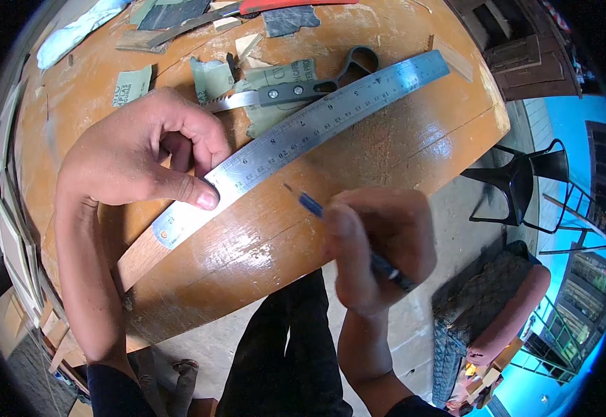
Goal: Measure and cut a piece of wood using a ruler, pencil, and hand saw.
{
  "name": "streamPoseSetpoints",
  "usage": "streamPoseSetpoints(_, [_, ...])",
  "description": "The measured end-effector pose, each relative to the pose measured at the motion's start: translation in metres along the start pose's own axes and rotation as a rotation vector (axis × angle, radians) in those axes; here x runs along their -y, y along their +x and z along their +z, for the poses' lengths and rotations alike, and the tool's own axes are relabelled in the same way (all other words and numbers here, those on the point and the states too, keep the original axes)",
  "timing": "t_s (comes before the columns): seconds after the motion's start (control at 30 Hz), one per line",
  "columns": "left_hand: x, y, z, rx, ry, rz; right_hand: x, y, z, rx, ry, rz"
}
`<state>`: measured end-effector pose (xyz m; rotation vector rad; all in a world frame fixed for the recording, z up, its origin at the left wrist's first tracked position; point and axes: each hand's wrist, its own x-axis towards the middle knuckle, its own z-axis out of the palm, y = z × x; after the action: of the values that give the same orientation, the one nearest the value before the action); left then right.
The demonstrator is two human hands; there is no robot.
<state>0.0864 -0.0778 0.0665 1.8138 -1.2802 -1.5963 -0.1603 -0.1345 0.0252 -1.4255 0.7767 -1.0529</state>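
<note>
A steel ruler (303, 135) lies slantwise on a thin wooden strip (136, 260), whose bare ends show past both ends of the ruler. My left hand (143, 149) is closed around the ruler near its lower left end; the thumb presses on its face and the other fingers curl at the far edge. My right hand (383, 247), slightly blurred, grips a dark blue pencil (310, 203). The pencil's sharpened tip points left toward the ruler and stands apart from it, over the table.
On the wooden table (247, 260), a small saw with a black handle (296, 92) lies beyond the ruler. Sandpaper pieces (132, 85), a red-handled saw (247, 8) and a cloth (77, 31) lie farther back. A black chair (515, 177) and a sofa (483, 313) stand right.
</note>
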Motion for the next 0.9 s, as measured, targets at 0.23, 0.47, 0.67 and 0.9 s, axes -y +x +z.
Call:
streamPoseSetpoints(0.23, [0.003, 0.000, -0.001, 0.012, 0.007, 0.053, -0.009, 0.007, -0.001, 0.167, -0.213, -0.260])
streamPoseSetpoints(0.47, [0.002, 0.000, -0.002, 0.037, -0.026, 0.010, -0.010, 0.007, -0.007, 0.227, -0.331, -0.308])
streamPoseSetpoints(0.67, [0.005, 0.002, -0.003, 0.027, -0.010, 0.059, -0.015, 0.008, -0.007, 0.206, -0.254, -0.271])
streamPoseSetpoints(0.9, [0.001, 0.002, -0.002, 0.028, -0.012, 0.044, -0.012, 0.007, -0.004, 0.205, -0.264, -0.222])
